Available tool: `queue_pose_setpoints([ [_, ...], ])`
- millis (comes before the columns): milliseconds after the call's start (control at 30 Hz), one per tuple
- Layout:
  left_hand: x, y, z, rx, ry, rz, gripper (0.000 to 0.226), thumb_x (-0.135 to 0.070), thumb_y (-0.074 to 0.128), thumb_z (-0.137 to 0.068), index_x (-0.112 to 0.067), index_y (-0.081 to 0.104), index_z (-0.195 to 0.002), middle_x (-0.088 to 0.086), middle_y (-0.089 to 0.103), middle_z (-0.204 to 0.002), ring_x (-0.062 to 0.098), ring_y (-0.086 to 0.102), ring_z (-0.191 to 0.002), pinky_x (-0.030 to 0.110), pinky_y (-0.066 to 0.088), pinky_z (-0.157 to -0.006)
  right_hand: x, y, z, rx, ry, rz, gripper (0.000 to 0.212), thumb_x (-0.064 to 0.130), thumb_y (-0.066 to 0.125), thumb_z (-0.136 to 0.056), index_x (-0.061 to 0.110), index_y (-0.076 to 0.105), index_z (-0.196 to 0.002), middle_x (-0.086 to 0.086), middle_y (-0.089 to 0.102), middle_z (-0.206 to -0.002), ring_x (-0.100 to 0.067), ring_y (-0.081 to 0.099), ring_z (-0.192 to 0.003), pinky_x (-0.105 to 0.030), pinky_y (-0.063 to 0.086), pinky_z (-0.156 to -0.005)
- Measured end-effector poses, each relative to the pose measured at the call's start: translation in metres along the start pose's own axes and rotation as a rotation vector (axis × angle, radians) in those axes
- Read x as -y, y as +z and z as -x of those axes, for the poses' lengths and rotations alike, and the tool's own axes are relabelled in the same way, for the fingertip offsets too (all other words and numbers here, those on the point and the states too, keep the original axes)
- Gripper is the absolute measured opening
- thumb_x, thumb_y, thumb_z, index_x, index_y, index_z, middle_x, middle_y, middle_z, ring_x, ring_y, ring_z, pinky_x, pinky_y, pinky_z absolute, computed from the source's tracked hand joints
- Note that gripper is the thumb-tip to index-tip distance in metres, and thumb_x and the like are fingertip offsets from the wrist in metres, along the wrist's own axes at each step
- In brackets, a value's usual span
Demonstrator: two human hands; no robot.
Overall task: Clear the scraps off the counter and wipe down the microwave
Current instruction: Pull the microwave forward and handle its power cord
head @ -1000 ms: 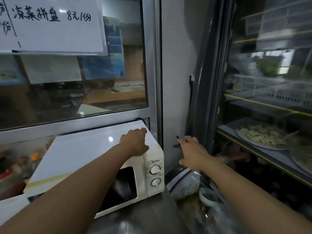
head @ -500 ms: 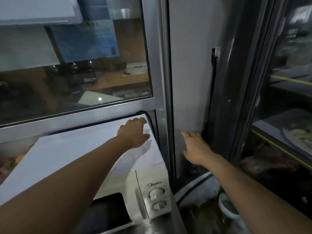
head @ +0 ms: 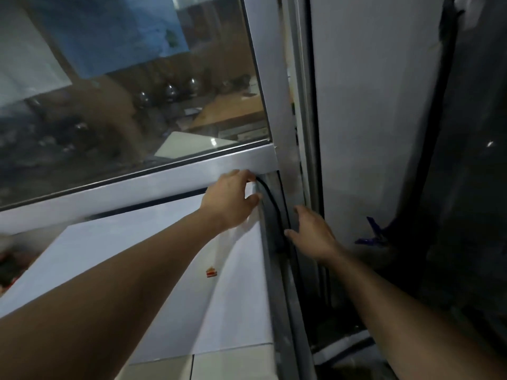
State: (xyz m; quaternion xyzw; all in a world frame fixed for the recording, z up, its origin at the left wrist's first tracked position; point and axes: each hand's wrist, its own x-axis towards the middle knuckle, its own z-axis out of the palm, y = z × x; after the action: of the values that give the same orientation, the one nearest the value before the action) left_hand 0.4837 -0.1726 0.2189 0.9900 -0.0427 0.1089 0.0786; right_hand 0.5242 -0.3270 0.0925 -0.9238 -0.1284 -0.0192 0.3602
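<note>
The white microwave (head: 153,270) fills the lower left; I see its flat top from above, with a small red and orange scrap (head: 211,272) lying on it. My left hand (head: 230,197) reaches over the top to the far right corner, fingers bent at the back edge beside a black cable (head: 270,197). My right hand (head: 312,233) is in the narrow gap at the microwave's right side, fingers spread and touching the cable and the metal post. No cloth is in view.
A steel window frame (head: 137,187) with glass runs behind the microwave. A vertical metal post (head: 285,133) and a grey wall panel (head: 370,119) stand to the right. A dark fridge edge (head: 472,160) lies far right, a purple clip (head: 373,234) beside it.
The view has moved closer and lower over the microwave's top. My left hand slid to the back right corner. My right hand moved left from the wall into the gap by the cable.
</note>
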Motion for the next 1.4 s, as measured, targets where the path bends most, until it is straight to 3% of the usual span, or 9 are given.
queue_pose_setpoints([
  [167, 0.017, 0.011, -0.013, -0.039, 0.017, -0.016, 0.034, -0.03, 0.052, -0.093, -0.018, 0.053, -0.125, 0.002, 0.057, -0.128, 0.023, 0.049, -0.119, 0.041, 0.042, -0.097, -0.001, 0.034, -0.027, -0.038, 0.036, -0.205, 0.052, 0.021, 0.062, -0.088, 0.006, 0.042, -0.134, -0.015, 0.052, -0.132, -0.03, 0.051, -0.119, -0.039, 0.043, -0.099],
  [300, 0.026, 0.017, -0.017, -0.058, 0.018, -0.013, 0.032, -0.029, 0.048, -0.095, -0.017, 0.054, -0.124, 0.001, 0.059, -0.126, 0.022, 0.051, -0.118, 0.04, 0.043, -0.096, -0.006, 0.054, -0.033, -0.119, 0.049, -0.234, 0.039, 0.012, 0.061, -0.088, 0.003, 0.05, -0.124, -0.017, 0.059, -0.122, -0.031, 0.056, -0.11, -0.033, 0.045, -0.091],
  [467, 0.031, 0.017, -0.019, -0.094, 0.019, 0.01, 0.029, -0.026, 0.047, -0.095, -0.017, 0.055, -0.121, 0.002, 0.061, -0.12, 0.022, 0.053, -0.113, 0.032, 0.043, -0.09, -0.007, 0.07, -0.042, -0.166, 0.08, -0.254, 0.038, 0.005, 0.061, -0.085, 0.003, 0.054, -0.122, -0.019, 0.059, -0.118, -0.034, 0.054, -0.111, -0.041, 0.044, -0.094],
  [600, 0.03, 0.016, -0.019, -0.082, 0.022, 0.019, 0.029, -0.028, 0.047, -0.095, -0.018, 0.055, -0.121, 0.002, 0.06, -0.122, 0.022, 0.052, -0.114, 0.035, 0.044, -0.091, -0.01, 0.073, -0.044, -0.191, 0.096, -0.203, 0.015, 0.004, 0.055, -0.088, -0.003, 0.06, -0.1, -0.023, 0.057, -0.107, -0.035, 0.052, -0.104, -0.035, 0.042, -0.085],
  [800, 0.021, 0.015, -0.018, -0.085, 0.037, 0.045, 0.028, -0.028, 0.047, -0.095, -0.018, 0.056, -0.119, 0.002, 0.061, -0.12, 0.023, 0.053, -0.113, 0.034, 0.044, -0.09, -0.022, 0.034, -0.032, -0.206, 0.161, -0.184, 0.015, 0.016, 0.048, -0.094, 0.004, 0.055, -0.088, -0.016, 0.063, -0.087, -0.028, 0.054, -0.074, -0.031, 0.041, -0.062],
  [900, 0.01, 0.014, -0.02, -0.066, 0.058, 0.04, 0.029, -0.028, 0.047, -0.095, -0.017, 0.054, -0.12, 0.003, 0.06, -0.121, 0.022, 0.051, -0.113, 0.038, 0.044, -0.092, -0.025, 0.006, -0.028, -0.245, 0.14, -0.207, 0.014, 0.016, 0.052, -0.093, 0.008, 0.053, -0.082, -0.012, 0.062, -0.085, -0.022, 0.052, -0.073, -0.025, 0.035, -0.063],
  [1067, -0.013, 0.013, -0.03, -0.017, 0.15, -0.015, 0.032, -0.027, 0.046, -0.096, -0.017, 0.05, -0.126, 0.005, 0.055, -0.127, 0.023, 0.048, -0.115, 0.041, 0.041, -0.098, -0.022, -0.036, -0.021, -0.306, 0.073, -0.227, 0.01, 0.023, 0.059, -0.09, 0.013, 0.062, -0.09, -0.007, 0.066, -0.086, -0.024, 0.061, -0.079, -0.033, 0.05, -0.07],
  [1200, -0.031, 0.011, -0.045, 0.017, 0.194, -0.065, 0.036, -0.023, 0.051, -0.093, -0.021, 0.048, -0.129, 0.003, 0.052, -0.132, 0.023, 0.045, -0.122, 0.04, 0.038, -0.102, -0.01, -0.059, -0.017, -0.354, 0.008, -0.227, 0.007, 0.022, 0.063, -0.087, 0.016, 0.066, -0.089, -0.001, 0.067, -0.082, -0.017, 0.062, -0.075, -0.031, 0.052, -0.07],
  [1400, -0.053, 0.013, -0.055, 0.039, 0.206, -0.045, 0.023, -0.02, 0.058, -0.088, -0.023, 0.06, -0.11, 0.003, 0.064, -0.114, 0.024, 0.055, -0.111, 0.038, 0.045, -0.093, 0.008, -0.076, -0.008, -0.369, -0.025, -0.229, 0.01, 0.019, 0.067, -0.084, 0.016, 0.068, -0.093, 0.008, 0.063, -0.079, -0.007, 0.059, -0.072, -0.017, 0.043, -0.065],
])
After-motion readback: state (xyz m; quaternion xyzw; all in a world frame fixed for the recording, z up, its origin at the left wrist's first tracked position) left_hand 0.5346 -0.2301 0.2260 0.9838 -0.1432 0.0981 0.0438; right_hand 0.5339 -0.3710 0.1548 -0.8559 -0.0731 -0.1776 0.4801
